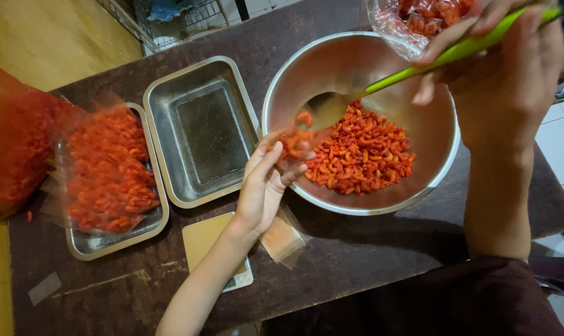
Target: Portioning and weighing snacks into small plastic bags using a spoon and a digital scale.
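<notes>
Our right hand (506,74), closed around the green spoon (419,70), slants its handle down-left into the steel bowl (419,186); our left hand (266,183) pinches a small bag (294,146) at the bowl's near-left rim, beside the spoon's tip.

Empty steel tray (201,130) beside a snack-filled tray (92,244).

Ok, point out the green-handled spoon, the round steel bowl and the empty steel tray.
Green-handled spoon (419,70): head view, mid handle.
Round steel bowl (356,53): head view, bare inner wall.
Empty rectangular steel tray (201,134): head view, bare bottom.
</notes>
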